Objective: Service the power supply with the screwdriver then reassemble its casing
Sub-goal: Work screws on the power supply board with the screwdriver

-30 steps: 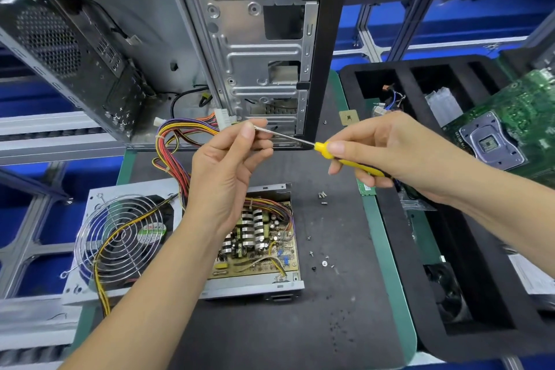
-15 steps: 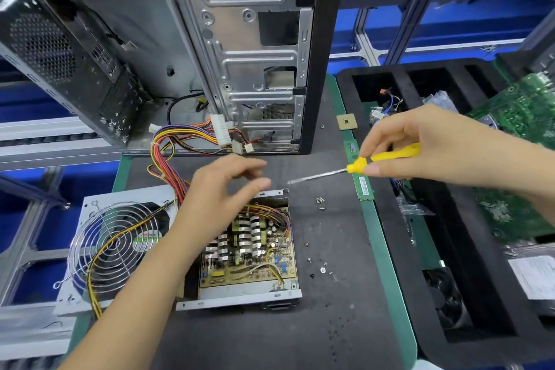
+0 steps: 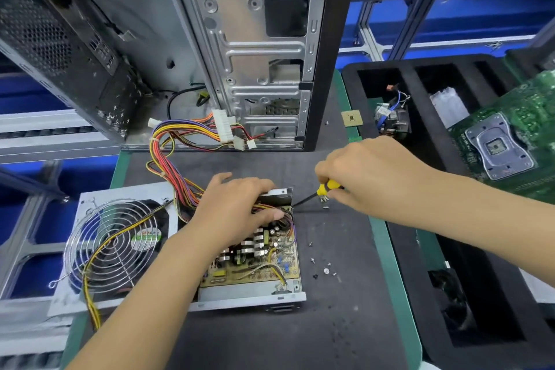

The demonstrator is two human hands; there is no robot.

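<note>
Dark matting covers the worktop [image 3: 345,324], where the opened power supply [image 3: 252,261] lies at centre, its fan cover [image 3: 117,243] at 9 o'clock. Left hand [image 3: 237,207] rests on the supply's far wiring, fingers curled over the cables. Right hand [image 3: 372,177] at 2 o'clock has its grip clamped on the yellow screwdriver [image 3: 326,188], tip at the casing's far corner. Loose screws [image 3: 326,270] lie at 3 o'clock.

The right hand [image 3: 372,173] covers most of the yellow-handled screwdriver [image 3: 327,185], and its tip is too small to see against the open grey metal power supply [image 3: 255,267]. The left hand [image 3: 240,207] hides the far part of the brown circuit board [image 3: 261,267]. The small loose screws [image 3: 326,270] on the dark mat are too tiny to count.
</note>
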